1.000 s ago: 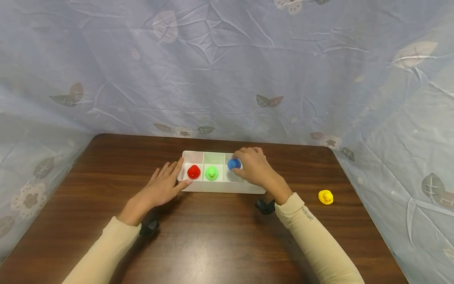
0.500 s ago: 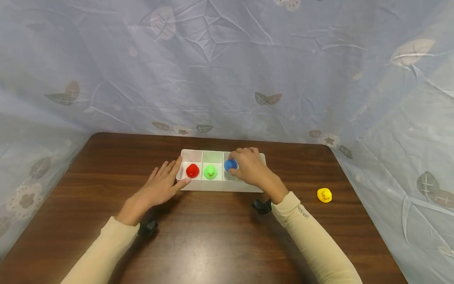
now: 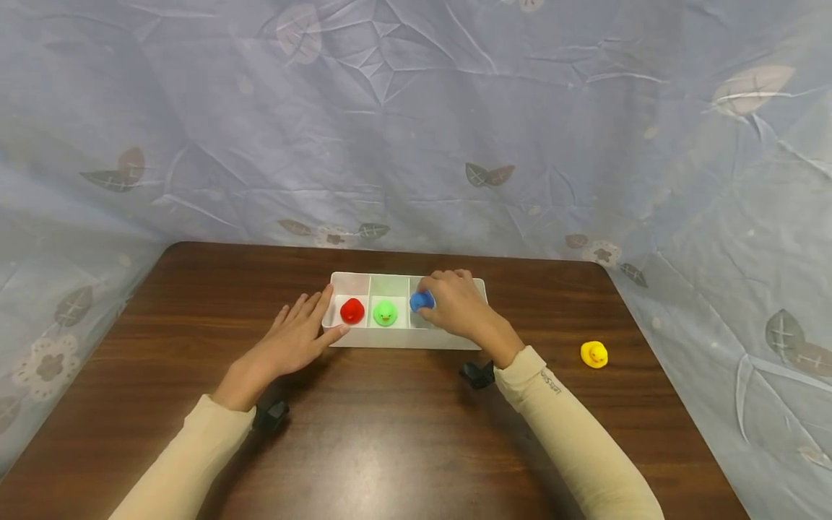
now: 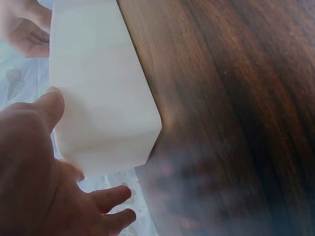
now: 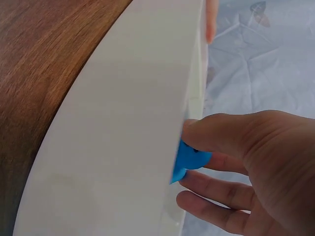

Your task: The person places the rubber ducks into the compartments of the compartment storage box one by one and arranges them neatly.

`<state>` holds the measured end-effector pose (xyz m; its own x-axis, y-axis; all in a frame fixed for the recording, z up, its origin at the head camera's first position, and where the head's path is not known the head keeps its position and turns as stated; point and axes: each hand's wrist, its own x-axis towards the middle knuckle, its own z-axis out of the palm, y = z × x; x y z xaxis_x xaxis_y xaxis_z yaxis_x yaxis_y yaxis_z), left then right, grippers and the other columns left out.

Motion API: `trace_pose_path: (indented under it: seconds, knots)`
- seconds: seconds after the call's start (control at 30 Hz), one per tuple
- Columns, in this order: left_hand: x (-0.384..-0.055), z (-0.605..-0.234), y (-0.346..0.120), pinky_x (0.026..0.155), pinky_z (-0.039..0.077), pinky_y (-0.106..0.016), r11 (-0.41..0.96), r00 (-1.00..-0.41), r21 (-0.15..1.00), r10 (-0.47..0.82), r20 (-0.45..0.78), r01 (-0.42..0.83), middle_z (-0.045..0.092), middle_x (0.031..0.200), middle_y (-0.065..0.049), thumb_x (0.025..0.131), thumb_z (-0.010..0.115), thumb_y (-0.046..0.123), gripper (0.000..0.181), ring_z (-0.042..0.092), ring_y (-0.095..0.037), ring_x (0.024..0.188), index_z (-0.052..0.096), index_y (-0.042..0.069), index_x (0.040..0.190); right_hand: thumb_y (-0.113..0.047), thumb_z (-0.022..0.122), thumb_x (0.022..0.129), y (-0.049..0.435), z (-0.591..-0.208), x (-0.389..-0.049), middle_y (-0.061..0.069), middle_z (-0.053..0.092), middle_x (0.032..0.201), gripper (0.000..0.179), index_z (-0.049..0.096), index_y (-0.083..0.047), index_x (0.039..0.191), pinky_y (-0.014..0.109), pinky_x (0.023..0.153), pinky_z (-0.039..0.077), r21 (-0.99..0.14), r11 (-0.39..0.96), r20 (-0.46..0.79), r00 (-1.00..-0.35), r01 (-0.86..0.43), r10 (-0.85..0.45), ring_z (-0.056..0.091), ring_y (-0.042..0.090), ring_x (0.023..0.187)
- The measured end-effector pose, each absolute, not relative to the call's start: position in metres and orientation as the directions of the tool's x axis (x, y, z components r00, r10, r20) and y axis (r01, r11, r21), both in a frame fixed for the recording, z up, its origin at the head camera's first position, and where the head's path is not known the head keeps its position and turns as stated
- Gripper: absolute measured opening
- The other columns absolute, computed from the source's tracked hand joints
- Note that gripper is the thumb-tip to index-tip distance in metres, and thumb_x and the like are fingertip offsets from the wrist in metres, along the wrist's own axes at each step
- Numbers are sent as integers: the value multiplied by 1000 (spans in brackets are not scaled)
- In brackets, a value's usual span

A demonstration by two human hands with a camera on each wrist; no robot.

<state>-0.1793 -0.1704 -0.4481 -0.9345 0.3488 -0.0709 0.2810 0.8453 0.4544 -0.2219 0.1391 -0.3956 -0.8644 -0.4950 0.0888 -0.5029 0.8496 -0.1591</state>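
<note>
A white box with three compartments stands on the table. In its left compartment sits a red rubber duck, and the middle one holds a green rubber duck. My right hand pinches a blue rubber duck between thumb and fingers at the right compartment. The right wrist view shows the blue duck partly hidden behind the box wall. With fingers spread fairly straight, my left hand rests against the box's left end. Its thumb touches the front rim in the left wrist view.
A yellow rubber duck lies on the brown wooden table, right of the box. Patterned cloth hangs behind the table and at both sides. Black wrist devices are under both wrists.
The blue duck in my right hand has shifted slightly left within the right compartment. The left hand stays against the box. The whole head view has drifted a little.
</note>
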Motion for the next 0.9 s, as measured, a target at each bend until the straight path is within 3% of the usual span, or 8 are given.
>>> trace_pose_path:
  seconds: [0.17, 0.47, 0.57, 0.73, 0.9]
  knots:
    - [-181, -450, -170, 129, 8, -78, 843, -933, 455, 354, -66, 287, 21, 175, -30, 110, 40, 65, 92, 13, -58, 162, 1, 11, 173, -30, 79, 97, 143, -397, -224, 10, 73, 133, 41, 72, -10, 133, 64, 121, 38, -156, 864, 56, -878, -478, -475, 66, 34, 129]
    - [-182, -448, -171, 129, 7, -77, 838, -934, 473, 349, -81, 272, 20, 175, -31, 108, 40, 68, 94, 12, -58, 162, -1, 14, 173, -24, 78, 99, 150, -390, -220, 9, 75, 128, 34, 74, -10, 129, 66, 120, 37, -142, 853, 101, -865, -502, -492, 69, 34, 120]
    - [-183, -449, -172, 129, 6, -77, 828, -935, 493, 346, -77, 266, 20, 175, -30, 107, 39, 71, 95, 12, -57, 163, -1, 16, 173, -22, 79, 98, 147, -389, -220, 8, 77, 123, 30, 76, -9, 125, 67, 120, 37, -118, 848, 102, -856, -516, -507, 71, 33, 115]
    - [-183, -450, -172, 127, 7, -79, 821, -935, 500, 350, -58, 276, 22, 174, -32, 106, 38, 74, 97, 13, -60, 161, 1, 15, 174, -24, 80, 98, 137, -396, -223, 5, 80, 103, 15, 77, -11, 104, 67, 117, 41, -14, 843, 79, -841, -538, -535, 73, 31, 98]
    - [-185, -454, -172, 129, 5, -78, 827, -934, 495, 349, -80, 266, 19, 175, -31, 105, 35, 76, 98, 11, -57, 163, -2, 16, 173, -25, 79, 98, 131, -403, -228, 4, 78, 91, 15, 75, -12, 92, 67, 115, 42, 51, 850, 45, -849, -524, -526, 73, 28, 91]
